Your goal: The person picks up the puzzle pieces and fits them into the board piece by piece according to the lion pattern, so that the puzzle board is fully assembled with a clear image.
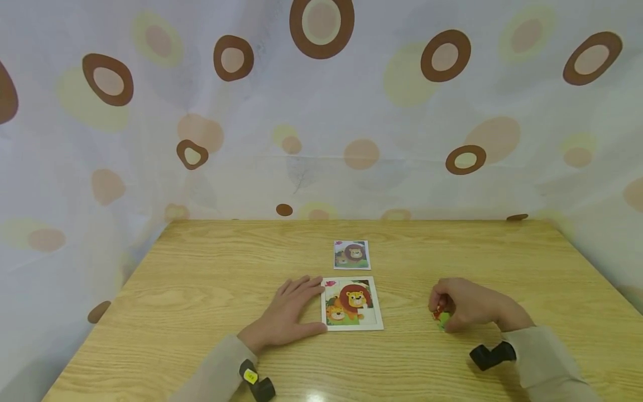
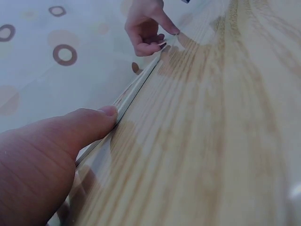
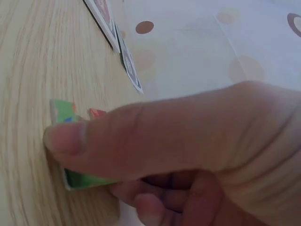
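A white-framed lion jigsaw puzzle (image 1: pixel 351 304) lies on the table, with a bare white gap at its lower right. My left hand (image 1: pixel 288 315) rests at its left side, fingers straight, fingertips and thumb touching the frame's edge. To the right of the puzzle, my right hand (image 1: pixel 469 304) pinches a green and red puzzle piece (image 1: pixel 442 319) between thumb and curled fingers. The right wrist view shows that piece (image 3: pixel 89 181) tilted up just over the wood, partly covered by the thumb. A reference card (image 1: pixel 351 255) with the same lion picture lies behind the puzzle.
The wooden table (image 1: pixel 226 257) reaches back to a white curtain (image 1: pixel 321 111) printed with brown and yellow ovals. Black wrist cameras sit on both cuffs, the left one (image 1: pixel 257 382) and the right one (image 1: pixel 492 355).
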Demonstrator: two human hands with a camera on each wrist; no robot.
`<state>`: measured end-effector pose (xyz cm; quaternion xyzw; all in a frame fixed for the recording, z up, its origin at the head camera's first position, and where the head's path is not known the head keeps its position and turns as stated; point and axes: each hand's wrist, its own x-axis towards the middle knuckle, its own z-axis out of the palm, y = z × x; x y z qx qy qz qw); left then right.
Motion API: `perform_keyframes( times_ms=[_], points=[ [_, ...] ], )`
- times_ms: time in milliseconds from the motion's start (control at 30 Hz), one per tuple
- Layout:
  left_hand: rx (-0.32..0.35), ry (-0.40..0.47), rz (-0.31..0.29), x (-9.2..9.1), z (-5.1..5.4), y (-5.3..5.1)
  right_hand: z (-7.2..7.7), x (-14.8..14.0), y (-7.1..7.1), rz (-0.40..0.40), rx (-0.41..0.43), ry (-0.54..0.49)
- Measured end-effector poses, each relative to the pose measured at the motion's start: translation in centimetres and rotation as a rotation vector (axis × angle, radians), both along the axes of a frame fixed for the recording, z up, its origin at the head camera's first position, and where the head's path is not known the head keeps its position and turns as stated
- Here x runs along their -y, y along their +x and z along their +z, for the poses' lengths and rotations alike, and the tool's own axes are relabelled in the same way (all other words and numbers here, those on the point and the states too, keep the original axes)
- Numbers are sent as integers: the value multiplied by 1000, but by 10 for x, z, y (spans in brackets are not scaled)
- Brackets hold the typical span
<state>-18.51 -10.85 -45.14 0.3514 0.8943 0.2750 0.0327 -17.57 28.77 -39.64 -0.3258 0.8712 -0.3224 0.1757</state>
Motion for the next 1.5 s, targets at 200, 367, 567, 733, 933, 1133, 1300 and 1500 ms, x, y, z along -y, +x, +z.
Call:
perform_keyframes(
  times_ms=[200,367,567,733,933,1133,1300,1500],
  points=[
    [-17,6,2,1,0,0,-8,10,-6,-32,-70,-39],
    [-5,-4,10,1,-1,0,-11,18,-7,-56,-150,-38],
    [-9,2,2,1,1,0,-14,34,-10,-113,-172,-30],
    [-8,0,4,1,2,1,-19,52,-12,-141,-177,-58],
    [-19,-6,3,1,0,0,-23,73,-13,-77,-154,-118],
    [-31,-4,0,0,-3,-1,-25,89,-12,-35,-122,-146],
    [-32,-7,1,0,-2,-1,-28,96,-10,-25,-142,-141],
    [-23,-5,-2,0,-1,0,-31,100,-9,17,-184,-182]
  ],
)
